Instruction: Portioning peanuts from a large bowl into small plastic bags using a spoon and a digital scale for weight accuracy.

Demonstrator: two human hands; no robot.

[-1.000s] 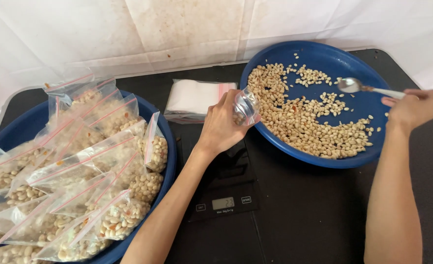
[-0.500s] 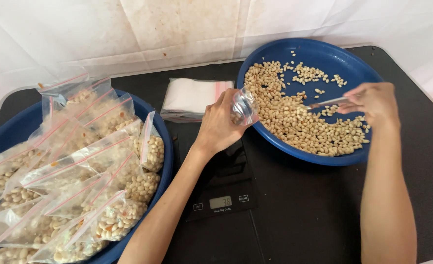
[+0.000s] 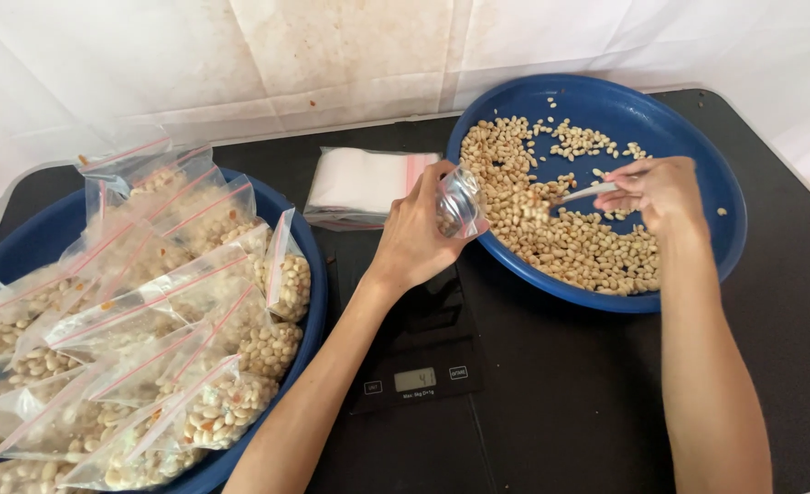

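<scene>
Scale point(image 3: 419, 352) between two basins point(image 3: 731, 220)

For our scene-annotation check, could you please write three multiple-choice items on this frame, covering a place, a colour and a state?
1. Where does the stack of empty bags lie?
A. between the two basins
B. on the scale
C. inside the right basin

2. What colour is the basin of loose peanuts?
A. red
B. blue
C. white

3. How is the small clear bag held?
A. lying flat on the table
B. sealed in the left basin
C. gripped in the left hand at the basin's edge

Answers: 1 A, it rests on the black table behind the scale. 2 B, its rim is blue. 3 C, the fingers wrap it while the right hand holds a spoon.
</scene>
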